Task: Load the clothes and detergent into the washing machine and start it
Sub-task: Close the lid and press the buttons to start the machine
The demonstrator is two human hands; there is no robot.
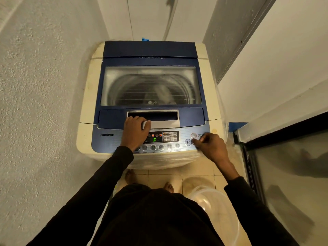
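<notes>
Now left hand (pixel 135 131) on lid handle (pixel 160 123) (walls close)

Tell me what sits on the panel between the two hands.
In the head view, between the left hand and right hand: the lit display showing a green F, an indicator grid, and the start/pause button.

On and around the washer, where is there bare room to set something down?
The cream strip left of the closed lid and the blue back panel are bare. The control panel is crowded by the left hand and right hand; a clear tub takes the floor.
</notes>
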